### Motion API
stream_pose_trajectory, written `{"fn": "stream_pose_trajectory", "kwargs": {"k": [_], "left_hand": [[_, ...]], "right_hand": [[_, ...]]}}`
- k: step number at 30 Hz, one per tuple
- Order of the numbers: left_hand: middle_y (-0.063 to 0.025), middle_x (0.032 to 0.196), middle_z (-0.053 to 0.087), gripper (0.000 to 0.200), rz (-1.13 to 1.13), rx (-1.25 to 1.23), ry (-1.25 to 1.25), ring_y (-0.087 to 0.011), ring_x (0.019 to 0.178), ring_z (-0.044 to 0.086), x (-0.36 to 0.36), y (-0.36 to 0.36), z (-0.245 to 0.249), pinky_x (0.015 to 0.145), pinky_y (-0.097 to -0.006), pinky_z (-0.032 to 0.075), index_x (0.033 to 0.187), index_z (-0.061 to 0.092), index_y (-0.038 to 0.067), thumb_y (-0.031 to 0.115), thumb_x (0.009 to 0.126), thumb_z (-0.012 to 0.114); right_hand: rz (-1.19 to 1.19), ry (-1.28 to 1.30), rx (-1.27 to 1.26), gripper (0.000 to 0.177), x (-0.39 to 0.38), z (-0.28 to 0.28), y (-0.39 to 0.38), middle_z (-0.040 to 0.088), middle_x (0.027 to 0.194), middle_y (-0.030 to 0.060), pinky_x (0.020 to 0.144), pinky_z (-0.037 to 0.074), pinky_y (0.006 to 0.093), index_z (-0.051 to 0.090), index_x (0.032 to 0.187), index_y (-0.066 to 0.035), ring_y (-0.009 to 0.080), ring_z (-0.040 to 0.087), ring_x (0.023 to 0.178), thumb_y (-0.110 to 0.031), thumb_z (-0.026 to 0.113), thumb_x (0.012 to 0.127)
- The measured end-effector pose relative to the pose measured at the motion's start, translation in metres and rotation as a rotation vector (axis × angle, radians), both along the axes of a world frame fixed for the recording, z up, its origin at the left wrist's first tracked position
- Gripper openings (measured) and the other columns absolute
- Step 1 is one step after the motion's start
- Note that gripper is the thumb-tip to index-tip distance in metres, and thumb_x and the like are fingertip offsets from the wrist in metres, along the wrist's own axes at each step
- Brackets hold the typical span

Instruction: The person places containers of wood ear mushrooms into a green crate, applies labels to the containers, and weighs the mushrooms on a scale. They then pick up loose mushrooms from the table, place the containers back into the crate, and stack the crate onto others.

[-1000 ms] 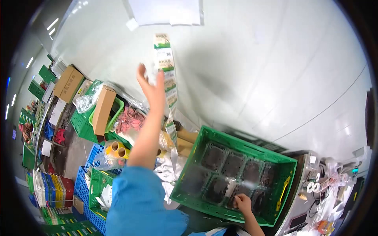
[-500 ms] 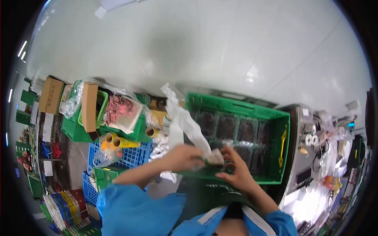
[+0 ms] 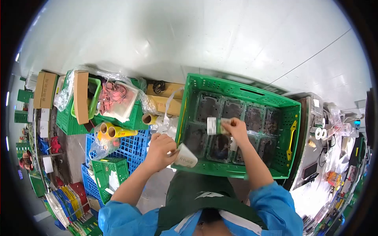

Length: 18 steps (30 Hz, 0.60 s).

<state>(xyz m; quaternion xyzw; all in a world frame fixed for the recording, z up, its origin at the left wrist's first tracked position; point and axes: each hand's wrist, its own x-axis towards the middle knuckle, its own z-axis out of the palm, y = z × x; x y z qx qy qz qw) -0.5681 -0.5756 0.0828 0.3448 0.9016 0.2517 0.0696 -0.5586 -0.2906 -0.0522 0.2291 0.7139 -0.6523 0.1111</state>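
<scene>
While the right hand point(image 3: 236, 128) hangs over the green crate point(image 3: 236, 84), its fingers pinch a white-and-green label point(image 3: 214, 126) just above the far row of clear trays point(image 3: 255, 118). Left hand point(image 3: 159, 151) sits at the crate's near-left corner, fingers curled round a folded label strip point(image 3: 186, 157). The trays hold dark produce and fill the crate in two rows.

Judgement: labelling is part-way. This label is not yet pressed down. A pale patch shows on one near-row tray, but which others are labelled cannot be told.

Yellow rolls point(image 3: 114, 131) lie on blue crates point(image 3: 130, 147) to the left.
</scene>
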Motion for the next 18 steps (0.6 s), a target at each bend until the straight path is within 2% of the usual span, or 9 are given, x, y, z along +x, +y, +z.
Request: {"fn": "stream_pose_trajectory", "kwargs": {"k": [2, 3, 6, 8, 9, 12, 14, 16, 18], "left_hand": [[-0.0078, 0.070, 0.059, 0.014, 0.004, 0.471, -0.260, -0.0237, 0.066, 0.055, -0.010, -0.007, -0.009, 0.063, -0.0344, 0.041, 0.060, 0.048, 0.005, 0.000, 0.066, 0.059], [-0.0092, 0.072, 0.060, 0.009, 0.256, 0.470, -0.686, -0.0236, 0.070, 0.057, -0.005, -0.008, -0.003, 0.065, -0.0317, 0.044, 0.068, 0.053, 0.004, -0.005, 0.068, 0.055], [-0.0102, 0.075, 0.060, 0.015, 0.218, 0.315, -0.864, -0.0236, 0.069, 0.058, -0.035, 0.006, 0.012, 0.064, -0.0298, 0.046, 0.079, 0.057, 0.004, -0.006, 0.069, 0.053], [-0.0124, 0.075, 0.060, 0.022, 0.104, 0.287, -0.696, -0.0266, 0.066, 0.058, -0.051, 0.003, -0.009, 0.064, -0.0316, 0.046, 0.085, 0.057, 0.005, -0.007, 0.070, 0.049], [-0.0138, 0.075, 0.060, 0.022, 0.038, 0.213, -0.673, -0.0286, 0.068, 0.058, -0.061, 0.002, -0.014, 0.064, -0.0328, 0.046, 0.086, 0.057, 0.005, -0.006, 0.069, 0.047], [-0.0122, 0.073, 0.061, 0.025, -0.013, 0.236, -0.703, -0.0235, 0.065, 0.059, -0.083, 0.020, -0.025, 0.060, -0.0296, 0.045, 0.085, 0.061, 0.005, -0.007, 0.066, 0.047], [-0.0122, 0.074, 0.061, 0.025, -0.090, 0.266, -0.682, -0.0235, 0.065, 0.060, -0.091, 0.037, -0.036, 0.059, -0.0297, 0.045, 0.083, 0.060, 0.005, -0.007, 0.066, 0.046], [-0.0115, 0.071, 0.061, 0.021, -0.136, 0.225, -0.674, -0.0242, 0.064, 0.059, -0.097, 0.052, -0.035, 0.058, -0.0310, 0.045, 0.082, 0.060, 0.006, -0.005, 0.067, 0.049], [-0.0133, 0.068, 0.058, 0.009, -0.319, -0.174, -0.451, -0.0299, 0.068, 0.058, -0.102, 0.066, -0.029, 0.058, -0.0382, 0.045, 0.079, 0.058, 0.006, 0.006, 0.071, 0.054]], "right_hand": [[-0.099, 0.042, 0.154, 0.024, -0.044, -0.088, -0.003, 0.063, 0.067, 0.0090, 0.053, 0.046, 0.0279, 0.063, 0.076, 0.002, 0.0114, 0.058, 0.059, -0.019, 0.072, 0.068], [-0.115, 0.032, 0.236, 0.030, -0.066, -0.113, -0.008, 0.063, 0.067, 0.0107, 0.055, 0.046, 0.0292, 0.064, 0.076, 0.002, 0.0136, 0.059, 0.059, -0.025, 0.073, 0.066], [0.007, -0.138, 0.612, 0.034, -0.106, -0.158, -0.021, 0.063, 0.070, 0.0177, 0.060, 0.048, 0.0369, 0.062, 0.077, 0.002, 0.0310, 0.062, 0.066, -0.029, 0.072, 0.066], [0.156, -0.125, 0.976, 0.037, -0.106, -0.108, -0.024, 0.063, 0.073, 0.0186, 0.062, 0.048, 0.0413, 0.059, 0.082, 0.002, 0.0360, 0.061, 0.071, -0.030, 0.070, 0.068], [0.265, -0.257, 1.002, 0.036, -0.107, -0.093, -0.020, 0.063, 0.076, 0.0160, 0.060, 0.049, 0.0372, 0.057, 0.088, 0.002, 0.0279, 0.063, 0.069, -0.029, 0.067, 0.072], [0.256, -0.092, -0.179, 0.032, -0.062, 0.008, -0.046, 0.063, 0.082, 0.0093, 0.057, 0.048, 0.0264, 0.056, 0.100, 0.000, 0.0136, 0.062, 0.067, -0.025, 0.060, 0.080], [0.447, -0.109, -0.247, 0.031, -0.022, 0.095, -0.068, 0.063, 0.080, 0.0083, 0.055, 0.046, 0.0257, 0.056, 0.105, -0.001, 0.0115, 0.059, 0.063, -0.021, 0.060, 0.082], [0.267, 0.134, 0.039, 0.026, 0.004, 0.100, -0.070, 0.059, 0.065, 0.0107, 0.054, 0.045, 0.0252, 0.058, 0.098, -0.002, 0.0093, 0.057, 0.060, -0.015, 0.067, 0.076], [0.273, 0.113, 0.225, 0.021, 0.007, 0.099, -0.051, 0.060, 0.065, 0.0086, 0.053, 0.044, 0.0244, 0.059, 0.090, -0.002, 0.0093, 0.055, 0.057, -0.014, 0.067, 0.075]]}}
